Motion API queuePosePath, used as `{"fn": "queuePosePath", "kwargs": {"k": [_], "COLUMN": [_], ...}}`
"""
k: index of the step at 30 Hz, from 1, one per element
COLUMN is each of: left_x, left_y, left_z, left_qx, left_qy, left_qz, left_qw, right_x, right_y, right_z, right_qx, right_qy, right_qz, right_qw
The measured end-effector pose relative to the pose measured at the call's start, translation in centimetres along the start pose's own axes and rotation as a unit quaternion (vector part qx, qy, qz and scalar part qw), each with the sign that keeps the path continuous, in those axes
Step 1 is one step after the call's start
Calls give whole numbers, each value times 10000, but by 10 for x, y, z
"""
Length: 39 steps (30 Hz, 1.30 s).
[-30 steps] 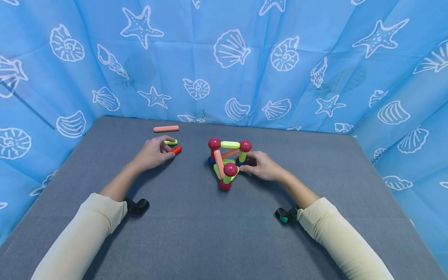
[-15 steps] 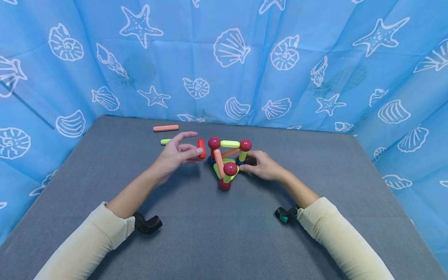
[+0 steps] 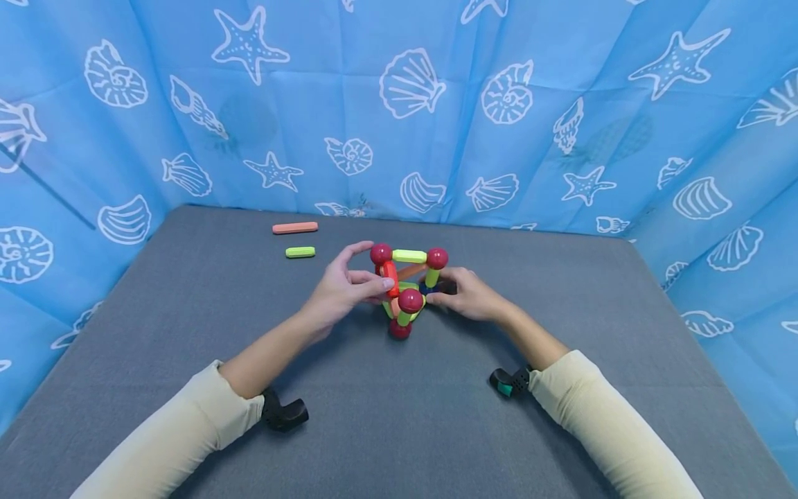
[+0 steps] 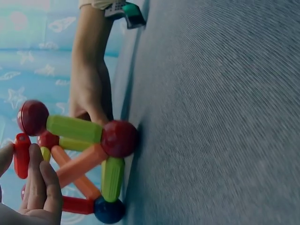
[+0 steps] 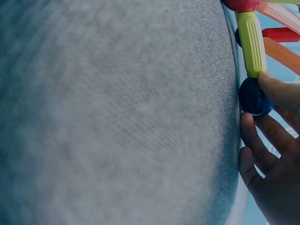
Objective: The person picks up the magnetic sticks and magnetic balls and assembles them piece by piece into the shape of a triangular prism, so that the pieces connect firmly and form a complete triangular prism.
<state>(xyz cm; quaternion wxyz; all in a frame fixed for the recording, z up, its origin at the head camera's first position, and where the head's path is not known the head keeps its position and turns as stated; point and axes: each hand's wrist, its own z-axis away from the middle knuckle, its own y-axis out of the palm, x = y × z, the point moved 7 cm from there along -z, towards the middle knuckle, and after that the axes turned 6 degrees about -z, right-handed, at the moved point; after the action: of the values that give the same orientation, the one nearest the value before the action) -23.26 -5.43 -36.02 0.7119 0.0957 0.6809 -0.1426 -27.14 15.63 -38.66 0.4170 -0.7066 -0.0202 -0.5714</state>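
Note:
A short red rod (image 4: pixel 21 157) is pinched between thumb and fingers of my left hand (image 3: pixel 341 291), held upright at the left side of a rod-and-ball frame. The frame joins dark red balls (image 3: pixel 411 301), blue balls (image 5: pixel 255 96), and green, orange and red rods into a prism-like shape on the table. In the head view the red rod overlaps the frame between two upper red balls. My right hand (image 3: pixel 466 294) grips the blue ball at the frame's lower right corner, its thumb right where the green rod (image 5: pixel 251 44) meets the ball.
On the grey table (image 3: pixel 399 423), a short green rod (image 3: pixel 300 252) and a longer salmon rod (image 3: pixel 295 228) lie behind and left of the frame. A blue curtain (image 3: pixel 349 104) with white shells hangs along the back and sides. Each wrist wears a black camera mount (image 3: pixel 284 414).
My left hand has picked up the red rod from beside the green one and carried it right to the frame, turning it upright. My right hand stays at the blue ball.

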Motion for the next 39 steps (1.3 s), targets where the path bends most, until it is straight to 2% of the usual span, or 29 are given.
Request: {"fn": "queuePosePath", "kwargs": {"k": [6,12,21,27,32,35,37,39], "left_x": [1,2,6,9,11,14,17,20], "left_y": [6,8,6,2,2,2,4,8], "left_z": [-3,-6,-15,-16,-15,-10,-6,-2], "left_qx": [3,-22,-235,-320,-119,43,237,466], "left_qy": [-150,-271,-716,-930,-794,-630,-522,-420], "left_qz": [398,369,324,272,-117,-689,-1195,-1855], "left_qw": [9991,9989,9966,9948,9967,9956,9912,9806], "right_x": [1,0,-2,0,0,1,2,2], "right_y": [0,0,0,1,1,1,0,0], "right_z": [-1,-1,-1,-1,-1,0,0,0], "right_qx": [3,-20,2,11,34,33,16,-18], "right_qy": [-17,32,77,77,60,23,-5,-18], "right_qz": [-19,-28,-41,-14,11,12,21,49], "right_qw": [10000,10000,10000,10000,10000,10000,10000,10000]}}
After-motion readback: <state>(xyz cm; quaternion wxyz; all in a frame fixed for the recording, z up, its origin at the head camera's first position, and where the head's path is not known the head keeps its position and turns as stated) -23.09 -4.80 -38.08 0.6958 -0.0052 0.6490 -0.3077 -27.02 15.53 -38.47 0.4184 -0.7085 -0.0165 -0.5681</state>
